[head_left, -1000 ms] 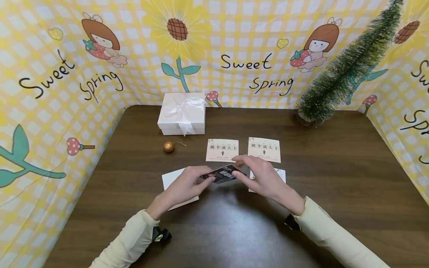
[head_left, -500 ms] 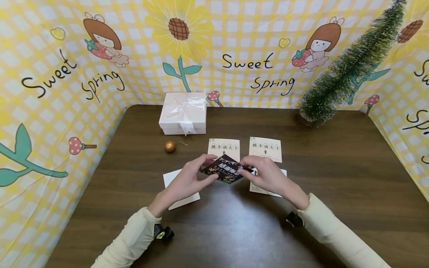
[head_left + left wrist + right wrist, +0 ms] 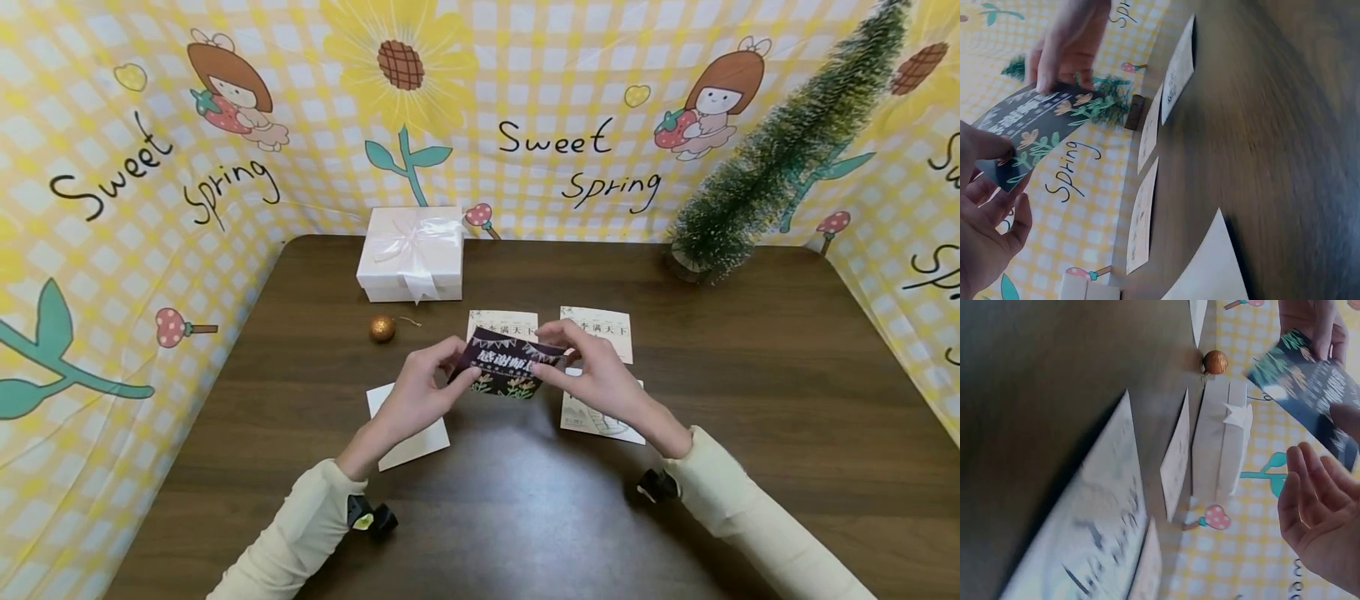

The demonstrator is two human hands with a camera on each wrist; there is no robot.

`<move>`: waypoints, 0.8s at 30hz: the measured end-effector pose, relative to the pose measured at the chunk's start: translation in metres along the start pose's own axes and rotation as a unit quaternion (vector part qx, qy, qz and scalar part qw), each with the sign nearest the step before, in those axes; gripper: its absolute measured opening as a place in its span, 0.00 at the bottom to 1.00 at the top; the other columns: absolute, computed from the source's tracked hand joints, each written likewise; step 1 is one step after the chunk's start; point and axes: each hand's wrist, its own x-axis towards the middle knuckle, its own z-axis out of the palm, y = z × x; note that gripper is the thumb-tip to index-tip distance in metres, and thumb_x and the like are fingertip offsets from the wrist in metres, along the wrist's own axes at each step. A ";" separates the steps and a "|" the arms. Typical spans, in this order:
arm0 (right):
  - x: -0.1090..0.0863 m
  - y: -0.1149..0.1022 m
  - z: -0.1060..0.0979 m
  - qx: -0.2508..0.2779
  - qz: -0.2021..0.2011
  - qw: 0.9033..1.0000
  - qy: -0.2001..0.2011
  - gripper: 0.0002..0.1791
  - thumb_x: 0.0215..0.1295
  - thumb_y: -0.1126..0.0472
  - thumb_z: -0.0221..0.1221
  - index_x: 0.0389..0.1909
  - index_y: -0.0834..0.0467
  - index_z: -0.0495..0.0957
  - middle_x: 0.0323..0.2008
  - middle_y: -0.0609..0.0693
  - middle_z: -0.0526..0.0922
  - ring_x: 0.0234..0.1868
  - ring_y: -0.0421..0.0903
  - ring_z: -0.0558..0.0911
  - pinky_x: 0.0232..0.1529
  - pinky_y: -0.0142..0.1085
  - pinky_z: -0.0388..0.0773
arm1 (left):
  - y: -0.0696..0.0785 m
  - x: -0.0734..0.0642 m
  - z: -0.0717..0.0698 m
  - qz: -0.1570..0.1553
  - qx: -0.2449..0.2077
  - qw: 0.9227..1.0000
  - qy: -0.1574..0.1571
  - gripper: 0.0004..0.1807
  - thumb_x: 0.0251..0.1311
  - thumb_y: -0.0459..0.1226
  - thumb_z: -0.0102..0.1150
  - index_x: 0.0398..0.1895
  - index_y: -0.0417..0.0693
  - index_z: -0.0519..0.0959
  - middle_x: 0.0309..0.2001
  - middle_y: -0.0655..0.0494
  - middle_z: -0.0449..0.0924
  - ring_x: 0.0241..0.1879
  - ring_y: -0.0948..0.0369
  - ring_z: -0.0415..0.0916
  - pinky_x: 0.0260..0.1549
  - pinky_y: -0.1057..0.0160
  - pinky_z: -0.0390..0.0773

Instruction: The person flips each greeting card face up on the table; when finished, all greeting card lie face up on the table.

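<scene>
Classed as a decorated tabletop booth, wider room type unclear. Walled from 9 through 12 to 3 o'clock, by head-view clock, with yellow gingham cloth bearing printed sunflowers and "Sweet Spring" lettering. Furnished with one dark wood-grain table. Dressed with ribboned white box at 10, copper-coloured bauble between 8 and 9, green bristle tree at 2.

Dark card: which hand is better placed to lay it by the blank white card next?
Probably the left hand: it lies nearer the blank white card, though the right hand pinches the dark card too.
</scene>
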 end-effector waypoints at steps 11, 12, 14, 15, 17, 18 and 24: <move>0.002 -0.003 -0.003 0.038 0.074 0.997 0.007 0.04 0.61 0.64 0.65 0.31 0.59 0.80 0.29 0.49 0.83 0.31 0.44 0.80 0.35 0.39 0.77 | -0.005 -0.002 -0.001 -0.052 -0.007 0.998 0.041 0.12 0.61 0.31 0.63 0.46 0.40 0.75 0.35 0.50 0.80 0.34 0.60 0.75 0.35 0.59 0.76; 0.003 -0.003 -0.004 0.037 0.076 0.996 0.002 0.05 0.61 0.63 0.65 0.29 0.58 0.79 0.29 0.49 0.83 0.31 0.44 0.80 0.34 0.39 0.77 | -0.006 -0.002 -0.002 -0.052 -0.008 0.998 0.044 0.11 0.61 0.30 0.63 0.45 0.39 0.75 0.35 0.49 0.81 0.34 0.60 0.75 0.34 0.60 0.76; 0.004 -0.004 -0.004 0.040 0.079 0.996 -0.006 0.07 0.62 0.63 0.65 0.27 0.57 0.77 0.29 0.49 0.82 0.31 0.45 0.79 0.34 0.38 0.77 | -0.007 -0.003 -0.003 -0.052 -0.010 0.998 0.046 0.09 0.61 0.28 0.62 0.43 0.39 0.76 0.33 0.49 0.81 0.31 0.61 0.75 0.32 0.64 0.76; 0.004 -0.004 -0.004 0.046 0.083 0.995 -0.009 0.07 0.62 0.62 0.65 0.28 0.57 0.76 0.30 0.50 0.82 0.31 0.46 0.79 0.34 0.37 0.77 | -0.007 -0.003 -0.004 -0.052 -0.014 0.997 0.046 0.08 0.61 0.28 0.62 0.41 0.38 0.76 0.32 0.49 0.81 0.30 0.61 0.75 0.31 0.65 0.75; 0.005 -0.003 -0.002 0.062 0.092 0.994 -0.012 0.06 0.62 0.61 0.65 0.32 0.58 0.77 0.31 0.50 0.82 0.33 0.45 0.79 0.36 0.36 0.78 | -0.007 -0.005 -0.005 -0.057 -0.028 0.997 0.046 0.06 0.61 0.27 0.61 0.39 0.39 0.75 0.31 0.49 0.81 0.29 0.62 0.74 0.29 0.66 0.75; 0.005 -0.003 -0.001 0.066 0.098 0.993 -0.012 0.07 0.62 0.61 0.65 0.34 0.58 0.77 0.32 0.50 0.82 0.33 0.45 0.79 0.37 0.36 0.78 | -0.007 -0.005 -0.005 -0.061 -0.035 0.996 0.046 0.06 0.61 0.27 0.61 0.39 0.39 0.75 0.31 0.49 0.81 0.29 0.62 0.73 0.29 0.66 0.74; 0.005 0.001 0.007 0.039 0.111 0.993 -0.013 0.09 0.60 0.61 0.67 0.28 0.57 0.75 0.27 0.48 0.79 0.28 0.44 0.78 0.33 0.34 0.77 | -0.013 -0.009 -0.002 -0.089 -0.025 0.995 0.046 0.06 0.60 0.28 0.62 0.36 0.39 0.74 0.30 0.49 0.80 0.29 0.62 0.73 0.29 0.68 0.73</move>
